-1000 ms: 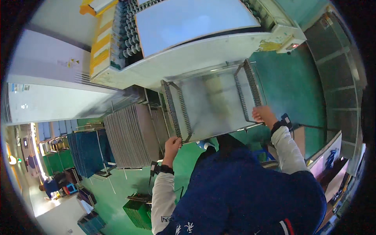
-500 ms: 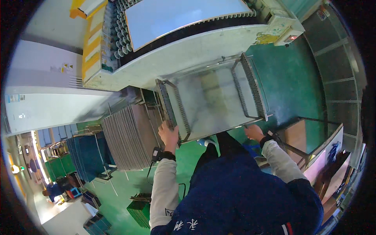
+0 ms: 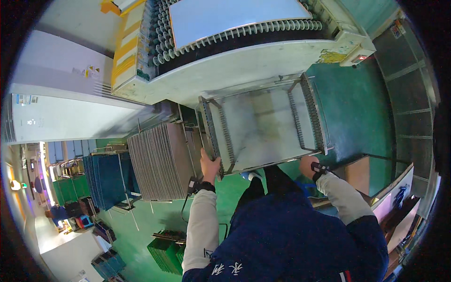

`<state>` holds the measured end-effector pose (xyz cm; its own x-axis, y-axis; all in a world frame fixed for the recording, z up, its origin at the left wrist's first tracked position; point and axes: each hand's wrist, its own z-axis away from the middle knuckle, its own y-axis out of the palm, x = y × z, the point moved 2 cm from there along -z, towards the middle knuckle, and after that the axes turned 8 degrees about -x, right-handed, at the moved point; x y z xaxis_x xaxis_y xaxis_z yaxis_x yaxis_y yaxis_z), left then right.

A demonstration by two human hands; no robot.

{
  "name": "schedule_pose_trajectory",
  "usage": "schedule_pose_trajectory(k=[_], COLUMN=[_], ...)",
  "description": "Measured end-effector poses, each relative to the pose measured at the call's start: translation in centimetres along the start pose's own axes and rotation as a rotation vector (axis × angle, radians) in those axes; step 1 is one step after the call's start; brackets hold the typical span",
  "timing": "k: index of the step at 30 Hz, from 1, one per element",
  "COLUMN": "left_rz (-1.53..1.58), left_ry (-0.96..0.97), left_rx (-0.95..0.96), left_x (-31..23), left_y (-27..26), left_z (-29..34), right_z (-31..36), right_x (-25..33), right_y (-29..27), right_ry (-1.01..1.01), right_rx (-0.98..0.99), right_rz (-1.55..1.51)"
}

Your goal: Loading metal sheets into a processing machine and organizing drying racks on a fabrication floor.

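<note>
In front of me stands a metal slotted rack [image 3: 314, 113] with toothed rails along both sides and a pale, smudged base [image 3: 256, 127]. My left hand [image 3: 210, 166] is closed round the near left corner of its frame, a finger stretched along the side. At the near right, my right hand [image 3: 308, 166] is curled against the end of the front bar; its fingertips are partly hidden. No panel shows between the toothed rails. Just beyond the rack is a roller conveyor machine [image 3: 235, 58] with a light blue panel [image 3: 239, 19] lying on its rollers.
Left of the rack stands a rack of upright grey-brown panels [image 3: 157, 162], with dark blue panels [image 3: 105, 178] behind. Green panels [image 3: 164, 254] stand lower left. Boards [image 3: 392, 188] lean at the right on the green floor [image 3: 352, 103]. A white cabinet [image 3: 75, 115] stands far left.
My view has shifted, so the machine and rack sit a little lower and further right. Both hands stay at the rack's near corners; the right one looks more tightly curled.
</note>
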<state>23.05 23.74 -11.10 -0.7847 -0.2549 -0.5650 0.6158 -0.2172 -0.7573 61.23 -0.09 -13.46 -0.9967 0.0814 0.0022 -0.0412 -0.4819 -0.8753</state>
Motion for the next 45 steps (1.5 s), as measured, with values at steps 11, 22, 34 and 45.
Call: schedule_pose_trajectory(k=[11, 22, 34, 45], left_rz=[0.148, 0.131, -0.146, 0.158], left_ry=[0.139, 0.089, 0.229, -0.219], left_rx=[-0.086, -0.074, -0.251, -0.053], left_x=[3.1, 4.7, 8.5, 8.9], left_y=[-0.2, 0.1, 1.8, 1.8], left_z=[2.4, 4.7, 8.4, 15.1], right_z=[1.1, 1.2, -16.0, -30.6], right_x=[-2.8, -2.8, -6.5, -2.2], right_y=[3.9, 2.8, -7.0, -14.3], right_ry=[0.764, 0.140, -0.406, -0.029], right_rx=[0.505, -0.205, -0.249, -0.568], right_rz=[-1.742, -0.428, 0.137, -0.328])
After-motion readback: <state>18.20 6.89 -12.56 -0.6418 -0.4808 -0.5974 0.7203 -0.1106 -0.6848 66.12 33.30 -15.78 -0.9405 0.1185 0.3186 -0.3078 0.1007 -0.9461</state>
